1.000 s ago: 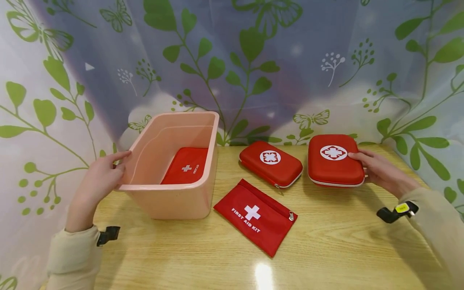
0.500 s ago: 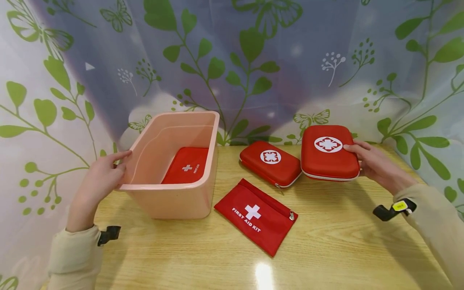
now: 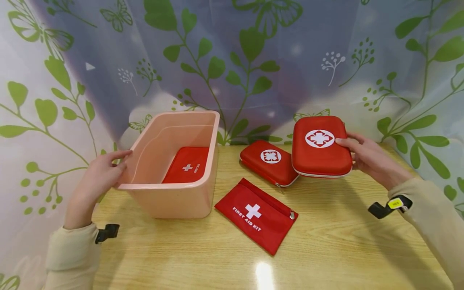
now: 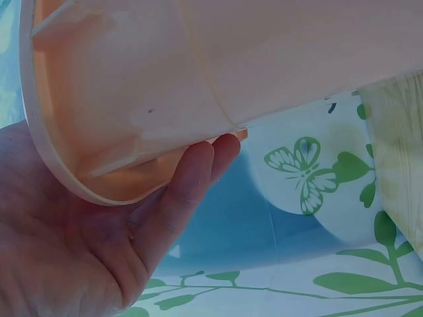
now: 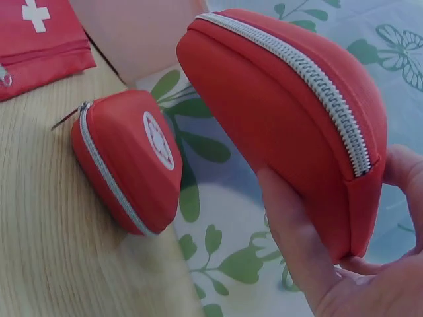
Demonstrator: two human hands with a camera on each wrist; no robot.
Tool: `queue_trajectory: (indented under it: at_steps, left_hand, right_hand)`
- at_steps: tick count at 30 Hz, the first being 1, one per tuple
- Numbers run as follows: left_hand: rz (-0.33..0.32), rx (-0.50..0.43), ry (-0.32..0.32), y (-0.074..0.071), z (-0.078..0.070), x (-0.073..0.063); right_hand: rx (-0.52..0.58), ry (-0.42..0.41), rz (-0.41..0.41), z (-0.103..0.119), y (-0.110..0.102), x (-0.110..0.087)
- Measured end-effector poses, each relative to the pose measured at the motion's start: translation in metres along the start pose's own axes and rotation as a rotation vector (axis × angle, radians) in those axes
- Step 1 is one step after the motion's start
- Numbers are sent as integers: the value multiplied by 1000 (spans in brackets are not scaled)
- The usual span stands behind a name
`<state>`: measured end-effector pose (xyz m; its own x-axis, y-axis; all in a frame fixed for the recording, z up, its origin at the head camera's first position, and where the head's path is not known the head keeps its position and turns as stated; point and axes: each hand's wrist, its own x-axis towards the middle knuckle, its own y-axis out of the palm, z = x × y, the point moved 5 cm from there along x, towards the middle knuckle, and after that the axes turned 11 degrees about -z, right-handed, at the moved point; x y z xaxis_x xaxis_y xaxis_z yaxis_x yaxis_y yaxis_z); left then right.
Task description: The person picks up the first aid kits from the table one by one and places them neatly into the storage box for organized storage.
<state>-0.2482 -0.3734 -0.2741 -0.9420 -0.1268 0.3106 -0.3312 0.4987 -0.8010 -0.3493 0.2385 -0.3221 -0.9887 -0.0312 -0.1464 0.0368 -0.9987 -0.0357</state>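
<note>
My right hand (image 3: 369,155) grips a square red first aid case (image 3: 320,147) by its right side, thumb on the lid beside the white cross emblem. The right wrist view shows this case (image 5: 284,92) raised off the table, its silver zipper facing up. My left hand (image 3: 101,173) holds the near left corner of a pink plastic bin (image 3: 174,201); in the left wrist view the fingers curl around the bin's rim (image 4: 56,158). Inside the bin lies a flat red first aid pouch (image 3: 186,165).
A smaller red first aid case (image 3: 266,161) sits at the back of the wooden table (image 3: 174,257), partly overlapped by the held case. Nearer lies a flat red zip pouch (image 3: 257,217) printed FIRST AID KIT. A leaf-patterned curtain (image 3: 275,80) hangs behind.
My right hand has lifted the square case and carried it leftward, over toward the smaller case. My left hand stays on the bin's corner.
</note>
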Motion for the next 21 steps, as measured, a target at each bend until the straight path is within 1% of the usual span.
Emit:
queue_trajectory:
  at_steps: [3, 10, 11, 12, 15, 21]
  left_hand:
    - [4, -16, -6, 0, 0, -1]
    - [19, -56, -8, 1, 1, -3]
    - [21, -60, -10, 1, 2, -3]
    - [20, -58, -10, 1, 2, -3]
    - [19, -51, -9, 0, 2, -3]
    - [19, -52, -11, 0, 3, -3]
  right_hand:
    - [-3, -8, -12, 4, 5, -2]
    - [43, -25, -8, 15, 14, -6]
    - [33, -29, -9, 16, 15, -7]
    - [21, -33, -12, 16, 16, -8]
    - [37, -31, -12, 17, 20, -9]
    - [75, -50, -5, 25, 32, -7]
